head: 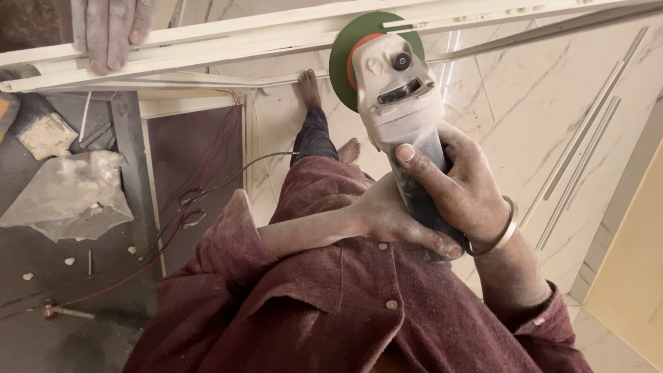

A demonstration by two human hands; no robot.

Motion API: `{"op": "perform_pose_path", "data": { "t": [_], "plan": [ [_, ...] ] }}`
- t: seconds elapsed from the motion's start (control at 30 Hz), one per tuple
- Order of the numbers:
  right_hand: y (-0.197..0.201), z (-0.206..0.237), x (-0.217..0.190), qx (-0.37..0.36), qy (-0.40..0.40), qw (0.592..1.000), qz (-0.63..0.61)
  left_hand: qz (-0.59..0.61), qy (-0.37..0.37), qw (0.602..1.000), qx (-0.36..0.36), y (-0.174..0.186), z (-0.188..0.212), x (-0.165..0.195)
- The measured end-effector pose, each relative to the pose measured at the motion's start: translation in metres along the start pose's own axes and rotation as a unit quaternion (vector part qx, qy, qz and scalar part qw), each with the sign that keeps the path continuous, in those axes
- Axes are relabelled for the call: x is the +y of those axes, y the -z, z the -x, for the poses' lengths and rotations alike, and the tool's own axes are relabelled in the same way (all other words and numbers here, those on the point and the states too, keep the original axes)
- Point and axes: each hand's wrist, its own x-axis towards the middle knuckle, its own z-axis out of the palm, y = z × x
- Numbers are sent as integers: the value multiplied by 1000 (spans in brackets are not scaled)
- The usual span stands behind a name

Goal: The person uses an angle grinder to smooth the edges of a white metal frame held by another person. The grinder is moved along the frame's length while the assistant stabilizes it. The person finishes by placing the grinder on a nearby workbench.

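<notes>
Marble-patterned floor (511,131) underfoot, pale with grey veins, bare feet planted on it. Dusty maroon shirt (331,304) filling the lower view. Long white profile (228,43) running across the top from left to right, raised above the floor, another person's dusty hand (110,31) pressed flat on its left stretch.

Angle grinder (400,110) held upright in front of the chest, pale dusty body, green disc (349,52) at its head, the disc's upper edge meeting the white profile. Right hand (469,190) wrapped firmly round the grinder's dark grip, thumb laid along the front, metal bangle (501,231) at the wrist. Left hand (397,221) clasped about the same grip from below and the left, fingers curled under the right hand.

Crumpled clear plastic bag (65,193) lying on the grey surface at left, contents not discernible. Thin red and dark wires (200,193) trailing across a brown panel beside it. Slim metal strips (587,138) lying on the floor at right.
</notes>
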Motion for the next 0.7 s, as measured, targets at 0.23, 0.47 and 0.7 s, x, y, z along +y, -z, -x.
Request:
{"op": "perform_pose_path", "data": {
  "t": [0.23,0.47,0.7],
  "plan": [
    [5,0,0,-5,10,1000,-19,-60,7,998,-6,0,-5,0],
    [13,-1,-2,10,-7,1000,-19,-12,31,999,-20,0,-18,1],
    [17,-3,-2,15,-7,1000,-14,-13,19,1000,-19,-2,-23,2]
  ]
}}
